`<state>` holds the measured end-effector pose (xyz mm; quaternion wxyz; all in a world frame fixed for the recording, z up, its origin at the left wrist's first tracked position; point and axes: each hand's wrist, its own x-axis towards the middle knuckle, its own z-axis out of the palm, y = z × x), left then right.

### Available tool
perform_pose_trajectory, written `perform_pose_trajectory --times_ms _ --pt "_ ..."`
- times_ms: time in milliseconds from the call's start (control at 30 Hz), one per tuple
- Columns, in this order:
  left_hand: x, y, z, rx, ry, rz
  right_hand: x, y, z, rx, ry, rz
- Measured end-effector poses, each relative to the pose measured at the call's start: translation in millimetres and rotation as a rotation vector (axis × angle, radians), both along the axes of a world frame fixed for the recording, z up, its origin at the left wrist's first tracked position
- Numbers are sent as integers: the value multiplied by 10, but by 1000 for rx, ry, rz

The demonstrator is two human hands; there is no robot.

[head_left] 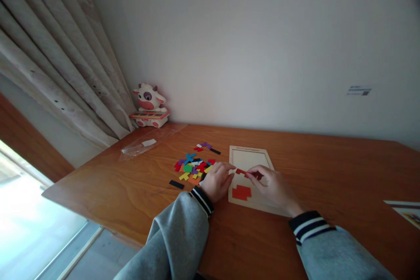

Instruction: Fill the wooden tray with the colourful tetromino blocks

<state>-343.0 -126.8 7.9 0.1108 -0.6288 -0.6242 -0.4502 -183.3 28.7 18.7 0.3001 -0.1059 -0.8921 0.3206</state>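
My right hand [267,183] pinches a red puzzle piece [241,171] between thumb and fingertips, just over the pale wooden puzzle board [236,148]. Inside the frame, at its lower left, lie red-orange pieces [242,192] set close together. My left hand [217,180] rests by the board's left edge, its fingers apart and pointing toward the held piece; I cannot tell whether they touch it. Beyond that hand is a loose pile of coloured puzzle pieces [188,168], partly hidden by it.
A black piece [176,184] lies left of the pile, another black piece [215,151] behind it. Farther back are a clear plastic bag [133,148] and a cow-shaped toy keyboard [150,107] by the wall. A printed sheet [405,211] is at the right edge of the wooden table [328,170].
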Motion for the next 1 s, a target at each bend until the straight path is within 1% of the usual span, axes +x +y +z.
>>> perform_pose_trajectory --times_ms 67,100,200,267,300,367,533,633,700,833,900,967,1000 --pt "-20 70 4 -70 118 -59 42 147 -78 -57 3 -18" --pt "-28 107 4 -108 180 -95 65 210 -125 -115 18 -31" --pt "-29 207 0 -195 302 -163 134 328 -252 -369 128 -115" --pt "-13 238 0 -232 310 -196 174 347 -294 -518 190 -145" --pt "-4 240 2 -248 300 -211 190 346 -303 -567 201 -144" --pt "14 225 7 -273 272 -238 214 334 -309 -616 179 -124" --pt "33 173 8 -303 255 -346 226 293 -327 -611 113 -105" --pt "31 164 -7 -316 252 -372 221 260 -333 -621 94 -127" --pt "26 158 -22 -328 254 -359 218 242 -334 -585 67 -143" --pt "29 143 -47 -335 269 -328 212 226 -342 -457 67 -158" --pt "43 141 -47 -323 281 -322 210 225 -353 -441 70 -166" --pt "55 146 -31 -305 301 -273 209 227 -367 -454 65 -170" --pt "51 150 -16 -292 307 -216 210 227 -375 -462 63 -176"
